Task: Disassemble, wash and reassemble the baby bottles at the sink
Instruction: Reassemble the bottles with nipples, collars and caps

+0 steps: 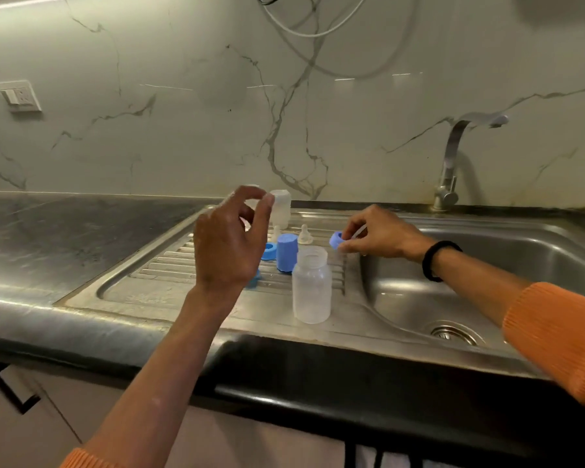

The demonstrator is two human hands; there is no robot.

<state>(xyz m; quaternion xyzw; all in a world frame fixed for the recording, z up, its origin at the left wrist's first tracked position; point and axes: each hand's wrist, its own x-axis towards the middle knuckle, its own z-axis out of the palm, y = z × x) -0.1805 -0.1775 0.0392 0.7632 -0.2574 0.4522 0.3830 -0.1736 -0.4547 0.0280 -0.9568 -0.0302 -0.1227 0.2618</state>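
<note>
A: While the right hand [379, 236] holds that blue ring [337, 240], what should it do w/ it?

B: I think it's putting the bottle back together – so the ring has to go flat on the open neck of the clear bottle [312, 288], then turn. Keep it level, or the threads won't catch. The bottle stands alone on the drainboard [142, 292], near the front, so the other hand should hold it or it may tip.

A: Is the grip tight?

B: Just a pinch – finger and thumb tips on the ring's edge, other fingers curled. There's something pale by those fingers too, maybe a teat, can't tell.

A: And the left hand [232, 243]?

B: Up in the air over the drainboard, back of the hand to us, fingers bent, thumb and finger close together. Can't tell if it holds something – a 2nd clear bottle [281, 207] stands right behind it.

A: Other bits?

B: A blue cap [286, 253], another blue ring [269, 251] and a teat [305, 234] sit behind the front bottle. The right arm reaches in from the side, wrist bent over the sink [487, 265] edge.
</note>
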